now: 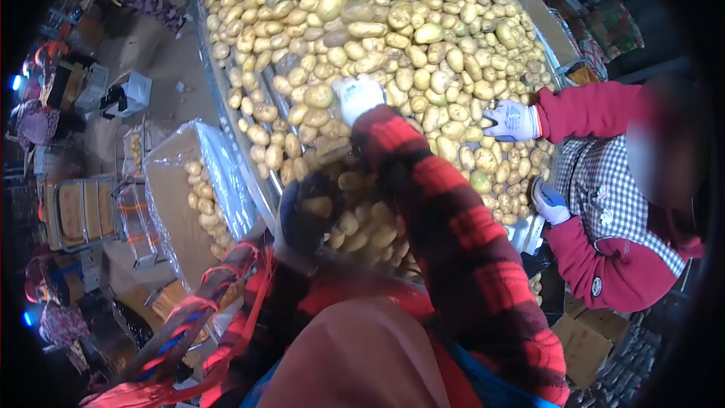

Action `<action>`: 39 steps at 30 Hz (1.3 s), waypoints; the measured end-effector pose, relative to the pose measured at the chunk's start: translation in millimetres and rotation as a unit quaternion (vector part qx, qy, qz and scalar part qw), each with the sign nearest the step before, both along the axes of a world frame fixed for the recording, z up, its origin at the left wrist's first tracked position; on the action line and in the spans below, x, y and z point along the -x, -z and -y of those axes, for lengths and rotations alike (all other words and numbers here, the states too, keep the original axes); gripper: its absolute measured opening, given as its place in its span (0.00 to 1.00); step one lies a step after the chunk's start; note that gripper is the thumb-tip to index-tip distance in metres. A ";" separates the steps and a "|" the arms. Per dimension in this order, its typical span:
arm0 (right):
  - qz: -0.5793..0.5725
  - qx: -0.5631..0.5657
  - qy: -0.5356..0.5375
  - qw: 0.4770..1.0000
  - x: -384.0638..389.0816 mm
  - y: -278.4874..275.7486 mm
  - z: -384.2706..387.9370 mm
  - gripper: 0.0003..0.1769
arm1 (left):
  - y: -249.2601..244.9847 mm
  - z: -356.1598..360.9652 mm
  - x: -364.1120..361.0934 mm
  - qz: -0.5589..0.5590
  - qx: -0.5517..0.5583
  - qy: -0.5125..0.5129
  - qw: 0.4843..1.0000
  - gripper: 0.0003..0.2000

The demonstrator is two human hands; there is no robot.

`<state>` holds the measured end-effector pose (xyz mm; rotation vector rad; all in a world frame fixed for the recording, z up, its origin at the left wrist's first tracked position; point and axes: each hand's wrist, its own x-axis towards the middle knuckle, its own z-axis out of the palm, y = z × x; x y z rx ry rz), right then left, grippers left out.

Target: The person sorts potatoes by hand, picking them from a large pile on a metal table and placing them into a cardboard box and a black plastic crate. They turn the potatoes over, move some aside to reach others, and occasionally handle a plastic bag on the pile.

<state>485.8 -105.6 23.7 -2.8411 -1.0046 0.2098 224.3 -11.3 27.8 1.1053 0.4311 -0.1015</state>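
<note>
A large heap of potatoes (365,29) covers the sorting table. My right hand (358,98), in a white glove, reaches over the heap with its back to the camera and touches potatoes beside a larger one; its fingertips are mostly hidden. My left hand (300,215), in a dark, shadowed glove, is low at the table's near left edge, next to a brown potato (318,206). Its fingers blur into the shadow. Between my arms, more potatoes (370,230) lie in a dark, shaded area close to my body.
A co-worker's gloved hands (512,121) (550,202) touch potatoes at the right. A plastic-lined box (177,200) holding potatoes stands left of the table. Wrapped cords (181,325) cross the lower left. Cardboard boxes (581,347) sit at the lower right; people work at the far left.
</note>
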 end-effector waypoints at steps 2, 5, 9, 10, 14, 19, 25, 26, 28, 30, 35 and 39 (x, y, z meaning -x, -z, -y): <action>-0.031 0.033 0.005 0.999 2.5 -19.3 -5.9 0.16 | -17.2 -2.4 -6.4 -0.009 0.336 -0.095 0.937 0.24; -0.090 0.191 -0.012 0.977 14.5 5.0 19.2 0.16 | -4.8 -0.9 0.1 0.039 -0.261 0.035 0.964 0.21; -0.088 0.205 0.010 0.975 32.8 16.0 73.5 0.16 | -21.5 -4.9 1.9 -0.029 0.338 -0.127 0.932 0.17; -0.052 0.122 0.023 0.991 38.3 19.4 88.1 0.14 | -10.4 -8.9 1.6 -0.007 0.373 -0.087 0.924 0.16; 0.079 -0.186 0.014 0.979 93.1 1.0 132.7 0.07 | 24.6 2.9 17.9 -0.013 0.308 -0.090 0.947 0.16; -0.390 -0.501 0.187 0.749 206.9 -42.2 126.5 0.29 | -34.0 34.0 -18.4 0.207 0.054 0.237 0.948 0.19; -0.440 -0.475 0.199 0.735 260.8 -76.6 206.9 0.29 | -54.0 123.2 7.7 0.140 0.020 0.321 0.936 0.24; -0.456 -0.489 0.260 0.697 276.2 -85.7 225.4 0.28 | -61.3 134.3 10.9 0.138 0.153 0.385 0.900 0.26; -0.265 -0.491 0.373 0.741 320.5 -71.8 275.6 0.25 | -15.1 149.4 25.5 0.270 -0.088 0.433 0.855 0.27; -0.104 -0.392 0.472 0.783 368.8 -83.4 320.9 0.24 | -17.2 166.4 21.3 0.200 -0.157 0.439 0.862 0.25; 0.019 -0.420 0.715 0.559 489.7 -21.3 428.0 0.28 | -8.6 147.9 0.9 0.332 -0.512 0.276 0.742 0.21; 0.130 0.081 0.624 0.766 480.2 -17.7 400.0 0.35 | 11.9 114.2 0.3 0.320 -0.636 0.309 0.630 0.19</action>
